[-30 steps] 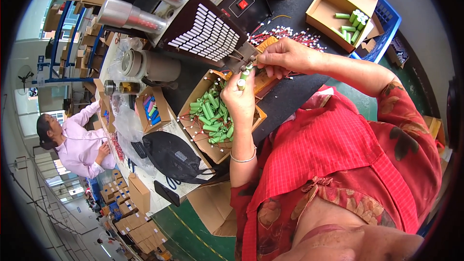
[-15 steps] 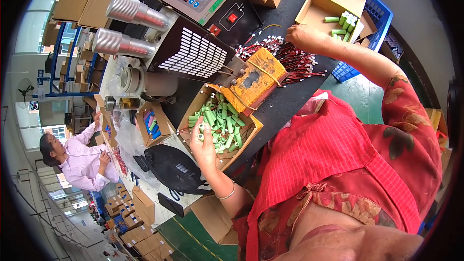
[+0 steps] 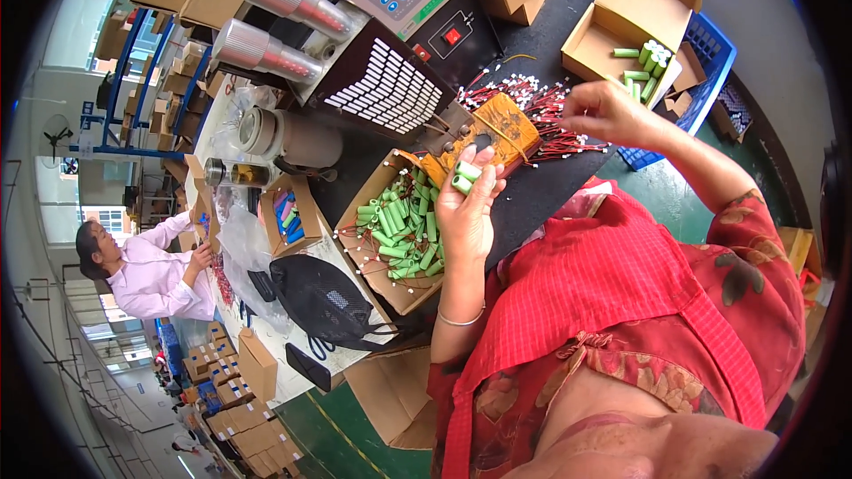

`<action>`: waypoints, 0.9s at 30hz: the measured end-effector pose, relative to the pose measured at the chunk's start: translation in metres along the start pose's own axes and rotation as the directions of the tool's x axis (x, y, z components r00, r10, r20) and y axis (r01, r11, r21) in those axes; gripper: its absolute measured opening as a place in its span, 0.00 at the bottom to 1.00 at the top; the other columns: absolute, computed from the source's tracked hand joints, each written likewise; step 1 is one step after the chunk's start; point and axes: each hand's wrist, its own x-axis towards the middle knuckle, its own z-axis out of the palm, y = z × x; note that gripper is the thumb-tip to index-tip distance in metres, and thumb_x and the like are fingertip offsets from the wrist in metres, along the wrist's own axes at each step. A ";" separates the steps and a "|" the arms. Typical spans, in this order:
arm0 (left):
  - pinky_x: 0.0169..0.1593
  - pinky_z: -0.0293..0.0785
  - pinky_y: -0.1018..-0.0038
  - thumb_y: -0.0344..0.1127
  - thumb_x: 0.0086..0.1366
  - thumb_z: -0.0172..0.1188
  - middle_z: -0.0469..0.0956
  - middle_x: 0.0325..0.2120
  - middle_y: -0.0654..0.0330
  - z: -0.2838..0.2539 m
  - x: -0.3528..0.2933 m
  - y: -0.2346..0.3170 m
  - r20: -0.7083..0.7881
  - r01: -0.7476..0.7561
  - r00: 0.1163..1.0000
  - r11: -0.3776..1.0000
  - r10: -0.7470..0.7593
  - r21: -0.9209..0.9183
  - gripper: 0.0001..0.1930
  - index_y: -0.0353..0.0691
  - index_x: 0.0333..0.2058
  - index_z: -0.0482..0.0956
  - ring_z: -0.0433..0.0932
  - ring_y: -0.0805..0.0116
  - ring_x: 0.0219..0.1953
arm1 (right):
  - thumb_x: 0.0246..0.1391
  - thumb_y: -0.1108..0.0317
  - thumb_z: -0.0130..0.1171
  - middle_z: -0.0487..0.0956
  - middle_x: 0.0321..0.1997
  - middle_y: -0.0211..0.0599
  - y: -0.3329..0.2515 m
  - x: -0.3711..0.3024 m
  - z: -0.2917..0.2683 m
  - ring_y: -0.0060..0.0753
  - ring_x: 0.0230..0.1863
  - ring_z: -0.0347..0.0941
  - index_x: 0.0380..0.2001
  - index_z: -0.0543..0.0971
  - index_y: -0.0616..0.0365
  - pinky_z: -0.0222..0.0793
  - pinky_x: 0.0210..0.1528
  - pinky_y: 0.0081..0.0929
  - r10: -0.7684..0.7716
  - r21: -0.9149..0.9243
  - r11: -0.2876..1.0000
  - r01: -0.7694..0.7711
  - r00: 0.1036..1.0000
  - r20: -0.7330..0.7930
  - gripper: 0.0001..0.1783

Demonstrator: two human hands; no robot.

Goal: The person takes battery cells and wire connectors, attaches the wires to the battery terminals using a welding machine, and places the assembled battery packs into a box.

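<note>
My left hand (image 3: 468, 223) is closed around green cylindrical battery cells (image 3: 466, 176), two of whose ends show between its fingers. It is in front of a block wrapped in orange-yellow tape (image 3: 504, 120), by the welding machine's metal tips. Over a heap of red and black wire leads with white connectors (image 3: 550, 137), my right hand (image 3: 608, 115) has its fingers pinched together. What they hold, if anything, is too small to make out. Below and left of the block, a cardboard box (image 3: 406, 300) contains many green cells with leads (image 3: 390, 222).
The black machine (image 3: 382, 89) with a screen and buttons stands at the far side. An open carton (image 3: 593, 40) with green cells is at the far right, by a blue crate (image 3: 710, 53). A black mesh bag (image 3: 324, 297) and phone (image 3: 308, 365) lie left. A co-worker (image 3: 151, 270) sits beyond.
My left hand has risen from the box of cells toward the taped block, carrying the cells. My right hand has moved from the far side of the wire heap to its right side.
</note>
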 end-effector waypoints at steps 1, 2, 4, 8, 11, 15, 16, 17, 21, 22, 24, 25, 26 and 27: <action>0.36 0.74 0.78 0.24 0.56 0.57 0.74 0.40 0.56 0.004 0.001 -0.001 0.016 0.009 1.000 0.999 -0.009 -0.033 0.21 0.34 0.50 0.65 0.76 0.70 0.36 | 0.48 0.67 0.58 0.74 0.19 0.36 0.007 -0.004 0.012 0.25 0.23 0.70 0.26 0.76 0.63 0.66 0.27 0.25 -0.127 0.062 0.990 0.124 0.991 0.046 0.09; 0.34 0.73 0.79 0.24 0.55 0.58 0.75 0.37 0.57 0.008 0.001 -0.002 0.013 -0.002 1.000 1.000 0.002 -0.002 0.20 0.34 0.48 0.67 0.76 0.72 0.34 | 0.48 0.67 0.58 0.74 0.19 0.36 0.003 -0.009 0.019 0.24 0.23 0.70 0.25 0.76 0.63 0.66 0.28 0.25 -0.087 0.091 0.993 0.075 0.987 0.134 0.09; 0.32 0.73 0.80 0.24 0.55 0.59 0.76 0.33 0.59 0.003 0.004 -0.009 0.050 -0.026 0.998 0.999 0.024 0.035 0.18 0.33 0.45 0.69 0.76 0.73 0.31 | 0.48 0.69 0.59 0.75 0.26 0.34 0.001 -0.013 0.031 0.24 0.30 0.72 0.28 0.75 0.62 0.68 0.34 0.23 -0.049 0.131 0.991 0.006 0.942 0.332 0.07; 0.31 0.74 0.80 0.23 0.54 0.60 0.75 0.30 0.60 0.007 -0.001 -0.013 0.010 -0.038 0.999 0.999 0.037 0.029 0.17 0.31 0.43 0.69 0.75 0.74 0.29 | 0.51 0.68 0.57 0.76 0.31 0.31 -0.011 -0.010 0.063 0.20 0.35 0.72 0.35 0.73 0.63 0.69 0.40 0.20 -0.045 0.571 0.815 -0.101 0.971 0.237 0.11; 0.32 0.74 0.80 0.24 0.54 0.60 0.74 0.28 0.62 0.007 0.002 -0.005 -0.003 -0.062 0.998 0.996 0.062 0.058 0.16 0.31 0.42 0.70 0.74 0.74 0.30 | 0.54 0.64 0.54 0.74 0.24 0.26 -0.020 0.006 0.071 0.14 0.25 0.68 0.31 0.74 0.61 0.66 0.27 0.14 0.046 0.636 0.753 -0.167 0.978 0.202 0.10; 0.29 0.68 0.77 0.27 0.48 0.65 0.73 0.24 0.60 -0.008 0.019 0.009 0.171 -0.404 0.871 0.473 0.460 0.783 0.12 0.32 0.33 0.78 0.72 0.74 0.24 | 0.54 0.60 0.54 0.71 0.20 0.23 -0.015 0.032 0.070 0.12 0.21 0.64 0.28 0.75 0.59 0.61 0.21 0.14 -0.029 0.539 0.842 -0.029 0.995 0.098 0.12; 0.29 0.68 0.77 0.27 0.48 0.65 0.74 0.22 0.60 -0.007 0.021 0.011 0.187 -0.410 0.866 0.442 0.464 0.798 0.12 0.32 0.33 0.78 0.72 0.73 0.23 | 0.54 0.61 0.54 0.71 0.19 0.23 -0.017 0.037 0.068 0.12 0.20 0.64 0.29 0.75 0.59 0.61 0.21 0.14 0.020 0.509 0.856 -0.093 0.989 0.148 0.11; 0.29 0.68 0.77 0.27 0.48 0.64 0.74 0.21 0.59 -0.006 0.023 0.011 0.204 -0.416 0.860 0.411 0.467 0.811 0.11 0.31 0.33 0.77 0.72 0.72 0.23 | 0.54 0.61 0.54 0.70 0.19 0.23 -0.019 0.041 0.065 0.12 0.20 0.64 0.29 0.75 0.59 0.61 0.21 0.14 0.071 0.474 0.866 -0.158 0.978 0.196 0.11; 0.30 0.68 0.80 0.26 0.49 0.64 0.76 0.23 0.60 -0.009 0.030 0.008 0.190 -0.366 0.876 0.354 0.444 0.861 0.14 0.31 0.37 0.77 0.71 0.78 0.25 | 0.54 0.63 0.54 0.70 0.15 0.23 -0.024 0.050 0.065 0.13 0.16 0.63 0.28 0.76 0.60 0.58 0.17 0.14 0.061 0.442 0.884 -0.154 0.974 0.216 0.10; 0.30 0.68 0.80 0.26 0.49 0.64 0.76 0.23 0.60 -0.008 0.031 0.008 0.193 -0.369 0.876 0.356 0.442 0.859 0.14 0.31 0.37 0.77 0.71 0.78 0.25 | 0.54 0.63 0.54 0.70 0.15 0.23 -0.023 0.051 0.065 0.13 0.16 0.63 0.28 0.76 0.60 0.58 0.17 0.14 0.065 0.441 0.884 -0.155 0.975 0.213 0.10; 0.31 0.68 0.80 0.27 0.49 0.64 0.76 0.23 0.59 -0.005 0.034 0.006 0.193 -0.379 0.875 0.381 0.444 0.843 0.15 0.29 0.37 0.77 0.71 0.79 0.25 | 0.54 0.64 0.54 0.69 0.15 0.23 -0.017 0.054 0.066 0.13 0.16 0.63 0.27 0.76 0.60 0.58 0.17 0.14 0.067 0.468 0.867 -0.169 0.972 0.227 0.10; 0.29 0.68 0.76 0.26 0.49 0.63 0.75 0.21 0.56 -0.006 0.035 0.005 0.199 -0.398 0.860 0.373 0.470 0.838 0.11 0.30 0.33 0.76 0.73 0.72 0.23 | 0.54 0.64 0.54 0.69 0.14 0.23 -0.017 0.057 0.065 0.13 0.16 0.62 0.27 0.76 0.60 0.58 0.17 0.14 0.068 0.470 0.865 -0.173 0.970 0.232 0.10; 0.27 0.68 0.73 0.26 0.49 0.62 0.74 0.19 0.53 -0.006 0.038 0.004 0.204 -0.416 0.845 0.366 0.494 0.833 0.08 0.31 0.30 0.76 0.74 0.64 0.21 | 0.54 0.64 0.54 0.69 0.14 0.23 -0.019 0.060 0.065 0.13 0.15 0.62 0.27 0.76 0.60 0.58 0.17 0.15 0.070 0.472 0.864 -0.178 0.969 0.238 0.10; 0.26 0.68 0.73 0.26 0.49 0.62 0.74 0.19 0.54 -0.006 0.040 0.004 0.186 -0.406 0.843 0.371 0.504 0.835 0.08 0.30 0.29 0.76 0.74 0.65 0.20 | 0.53 0.62 0.54 0.70 0.15 0.25 -0.023 0.062 0.062 0.15 0.18 0.65 0.25 0.77 0.61 0.61 0.20 0.17 0.081 0.455 0.869 -0.195 0.963 0.258 0.13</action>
